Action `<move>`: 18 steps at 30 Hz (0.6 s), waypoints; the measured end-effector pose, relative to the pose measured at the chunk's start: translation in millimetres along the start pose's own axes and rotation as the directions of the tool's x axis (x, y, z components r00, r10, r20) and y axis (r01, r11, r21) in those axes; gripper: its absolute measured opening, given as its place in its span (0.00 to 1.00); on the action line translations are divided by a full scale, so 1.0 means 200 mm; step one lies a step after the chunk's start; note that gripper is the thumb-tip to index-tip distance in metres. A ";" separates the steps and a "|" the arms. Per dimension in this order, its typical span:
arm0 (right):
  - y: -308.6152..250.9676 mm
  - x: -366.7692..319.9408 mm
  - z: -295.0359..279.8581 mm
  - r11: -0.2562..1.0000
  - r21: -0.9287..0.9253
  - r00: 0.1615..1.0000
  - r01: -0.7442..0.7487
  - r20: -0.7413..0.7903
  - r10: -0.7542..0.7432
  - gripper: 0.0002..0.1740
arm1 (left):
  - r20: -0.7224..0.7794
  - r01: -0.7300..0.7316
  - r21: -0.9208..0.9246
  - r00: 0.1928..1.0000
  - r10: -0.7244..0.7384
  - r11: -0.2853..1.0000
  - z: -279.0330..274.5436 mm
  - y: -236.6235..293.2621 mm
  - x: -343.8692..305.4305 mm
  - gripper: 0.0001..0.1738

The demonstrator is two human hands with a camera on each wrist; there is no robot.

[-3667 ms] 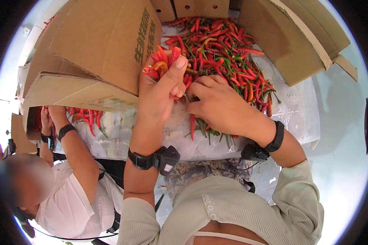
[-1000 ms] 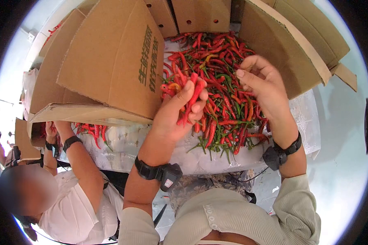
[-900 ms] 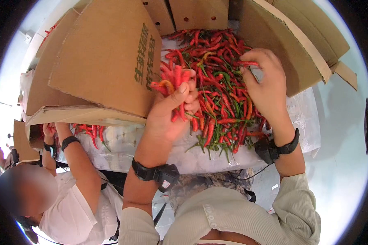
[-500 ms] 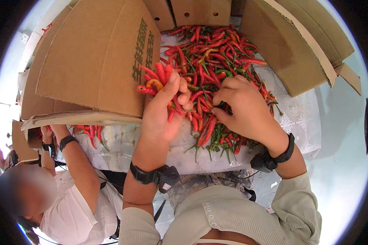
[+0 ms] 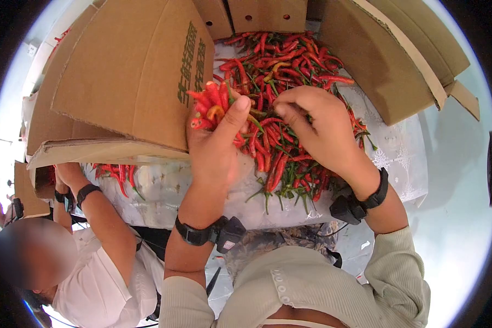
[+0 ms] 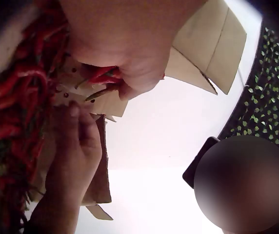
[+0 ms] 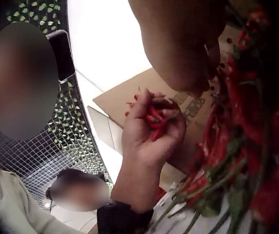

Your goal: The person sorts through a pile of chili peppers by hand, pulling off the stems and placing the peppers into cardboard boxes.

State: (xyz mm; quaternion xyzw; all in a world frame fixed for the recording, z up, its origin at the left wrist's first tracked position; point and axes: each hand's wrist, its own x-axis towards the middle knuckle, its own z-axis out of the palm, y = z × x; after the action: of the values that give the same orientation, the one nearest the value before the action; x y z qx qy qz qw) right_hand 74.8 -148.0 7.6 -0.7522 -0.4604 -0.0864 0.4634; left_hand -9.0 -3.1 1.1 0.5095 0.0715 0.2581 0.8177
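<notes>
A bunch of red chili peppers (image 5: 216, 101), one orange among them, is gripped in my left hand (image 5: 216, 150), most of their tips hidden in the palm. One pepper (image 6: 100, 93) in that hand points its green stem toward the other hand. My right hand (image 5: 322, 123) is over the heap of chili peppers (image 5: 290, 60), its bent thumb and forefinger tips close together beside the left hand. I cannot tell whether those fingertips pinch anything. In the right wrist view, the bunch (image 7: 156, 119) shows between the left thumb and fingers.
A large cardboard box (image 5: 126, 65) stands close to the left hand, with another cardboard piece (image 5: 388, 65) at the right. Loose peppers lie on the patterned white cloth (image 5: 404, 158). At the left, another person (image 5: 104, 257) works with more peppers (image 5: 117, 175).
My right hand picked up a red pepper at the heap's right side, then moved left and down toward the left hand. The left hand keeps holding its bunch.
</notes>
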 end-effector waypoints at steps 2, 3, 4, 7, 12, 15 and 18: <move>0.04 0.00 0.04 0.948 -0.242 0.978 0.206 0.030 -0.205 0.05 | 0.011 -0.131 0.066 0.991 0.130 0.989 0.03 0.00 0.01 0.08; 0.03 -0.01 0.05 0.921 -0.299 0.967 0.250 0.125 -0.222 0.06 | 0.020 -0.194 0.100 0.981 0.193 0.976 0.04 0.00 0.01 0.08; 0.01 -0.02 0.06 0.889 -0.348 0.948 0.298 0.221 -0.231 0.07 | 0.030 -0.156 0.048 0.987 0.155 0.987 0.05 -0.01 0.00 0.08; 0.01 -0.04 0.07 0.870 -0.373 0.929 0.323 0.302 -0.215 0.08 | 0.028 -0.069 -0.045 0.997 0.070 0.997 0.05 0.00 0.00 0.07; 0.03 0.00 -0.05 0.935 -0.311 0.985 0.170 0.094 -0.147 0.07 | 0.003 -0.045 -0.009 0.999 0.045 0.999 0.00 -0.02 0.01 0.08; 0.03 -0.02 -0.07 0.952 0.187 0.967 -0.243 -0.036 0.254 0.08 | 0.005 -0.005 -0.016 1.000 0.005 1.000 0.02 -0.01 0.00 0.09; -0.02 -0.01 -0.13 0.611 0.603 0.847 -0.513 0.243 0.472 0.12 | 0.024 0.051 -0.032 0.998 -0.051 0.998 0.01 -0.02 0.00 0.10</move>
State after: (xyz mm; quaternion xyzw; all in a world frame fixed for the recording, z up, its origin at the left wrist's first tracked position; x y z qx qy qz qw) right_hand 77.2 -168.1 23.5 -0.6438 -0.2498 0.2309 0.6854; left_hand -6.5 -5.6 -2.5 0.4973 0.0707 0.2324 0.8329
